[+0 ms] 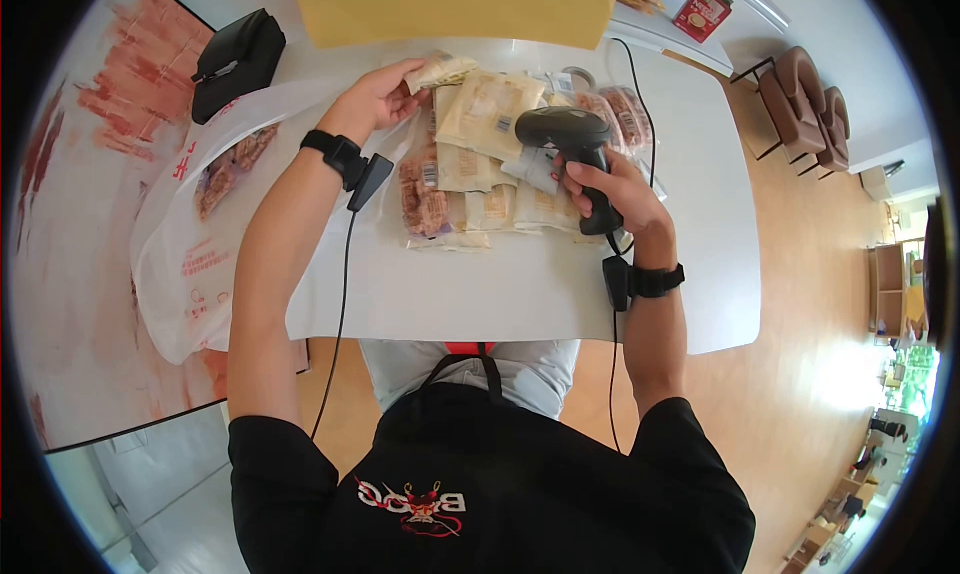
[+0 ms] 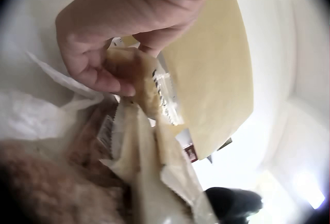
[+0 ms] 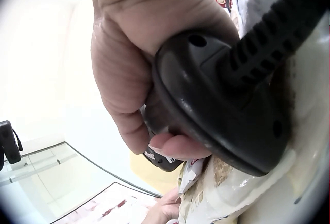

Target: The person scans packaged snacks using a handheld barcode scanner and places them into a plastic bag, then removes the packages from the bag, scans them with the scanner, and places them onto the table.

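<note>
My right hand [image 1: 628, 189] grips a black handheld barcode scanner [image 1: 563, 128] by its handle, over the right side of a pile of snack packets. In the right wrist view the scanner's base [image 3: 216, 105] and ribbed cable show large below the palm. At the pile's upper left, my left hand [image 1: 383, 96] pinches a small cream packet [image 1: 440, 71] between thumb and fingers. In the left wrist view that packet [image 2: 147, 87] has a printed label edge. Other cream packets [image 1: 490, 109] with barcodes lie stacked, over clear bags of reddish-brown snacks [image 1: 423, 196].
A white plastic bag [image 1: 165, 264] with a snack bag inside lies at the left. Behind it is a black case [image 1: 237, 62]. A yellow board [image 1: 455, 9] borders the white table [image 1: 700, 224] at the back. The scanner cable [image 1: 652, 104] crosses the right side.
</note>
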`<state>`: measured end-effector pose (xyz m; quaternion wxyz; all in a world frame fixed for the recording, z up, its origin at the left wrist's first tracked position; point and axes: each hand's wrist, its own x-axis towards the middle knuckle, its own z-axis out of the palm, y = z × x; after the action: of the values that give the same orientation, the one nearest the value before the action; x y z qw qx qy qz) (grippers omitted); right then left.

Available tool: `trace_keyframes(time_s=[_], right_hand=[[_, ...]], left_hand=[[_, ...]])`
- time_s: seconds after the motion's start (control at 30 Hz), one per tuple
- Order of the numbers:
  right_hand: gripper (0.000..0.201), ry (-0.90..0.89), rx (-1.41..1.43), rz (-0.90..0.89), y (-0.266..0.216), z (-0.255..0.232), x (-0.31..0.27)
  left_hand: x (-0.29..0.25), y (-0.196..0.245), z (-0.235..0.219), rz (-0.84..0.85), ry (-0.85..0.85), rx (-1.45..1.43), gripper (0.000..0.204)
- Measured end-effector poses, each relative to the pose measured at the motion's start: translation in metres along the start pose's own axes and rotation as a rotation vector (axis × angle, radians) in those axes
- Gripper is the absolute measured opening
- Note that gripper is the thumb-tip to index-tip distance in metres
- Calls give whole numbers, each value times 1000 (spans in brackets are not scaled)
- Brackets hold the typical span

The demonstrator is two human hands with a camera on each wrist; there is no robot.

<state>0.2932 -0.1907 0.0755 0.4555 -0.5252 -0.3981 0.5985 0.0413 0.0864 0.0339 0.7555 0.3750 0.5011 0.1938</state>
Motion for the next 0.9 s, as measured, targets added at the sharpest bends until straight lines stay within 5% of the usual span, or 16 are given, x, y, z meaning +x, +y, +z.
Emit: trace_keyframes(time_s=[0.23, 0.37, 0.43, 0.57, 0.9], right_hand=[[30, -37, 28, 3, 3, -3, 2], [33, -35, 1, -13, 1, -3, 2], [35, -42, -17, -19, 1, -3, 2], [39, -76, -10, -37, 4, -6, 5], [38, -190, 164, -89, 10, -13, 6]], left_hand=[[-53, -13, 2, 315, -37, -207, 24], [-88, -45, 10, 319, -90, -471, 24], [-99, -64, 10, 152, -286, -586, 25], [-105, -80, 23, 70, -456, -683, 25], [-111, -79, 30, 295, -481, -638, 43]])
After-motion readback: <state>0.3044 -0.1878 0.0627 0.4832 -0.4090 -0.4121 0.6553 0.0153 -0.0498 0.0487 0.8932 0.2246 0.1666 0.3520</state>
